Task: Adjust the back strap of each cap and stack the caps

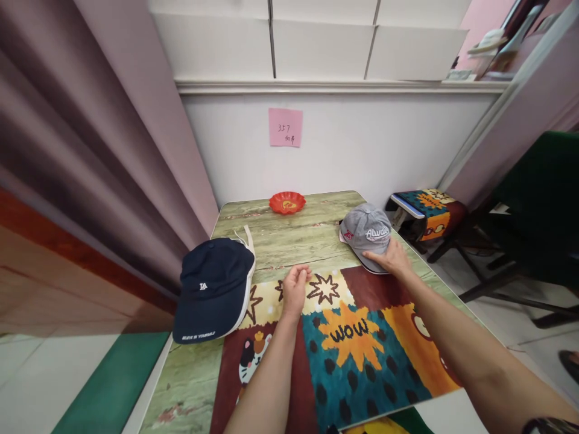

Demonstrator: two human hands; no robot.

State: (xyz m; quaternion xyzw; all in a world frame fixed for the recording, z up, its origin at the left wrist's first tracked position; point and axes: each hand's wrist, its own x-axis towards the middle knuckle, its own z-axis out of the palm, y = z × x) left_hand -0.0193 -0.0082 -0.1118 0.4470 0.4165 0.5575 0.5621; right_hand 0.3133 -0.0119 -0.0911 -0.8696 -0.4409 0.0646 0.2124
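My right hand (392,258) grips the brim of a grey baseball cap (367,226) with white "Always" lettering, its thumb on top of the brim. The cap sits crown up near the table's right edge. Over the patterned mat, my left hand (297,289) has its fingers curled in, and I see nothing in it. To its left lies a navy baseball cap (215,283) with a small white logo, its brim toward me and its pale strap sticking up behind. The mat (353,361) carries a "WOW" burst and a cat picture.
A red scalloped dish (287,203) stands at the table's far edge. On the white wall behind is a pink note (285,128). A purple curtain (136,150) hangs close on the left. At right are a stool with a patterned cover (429,211) and a dark chair (538,211).
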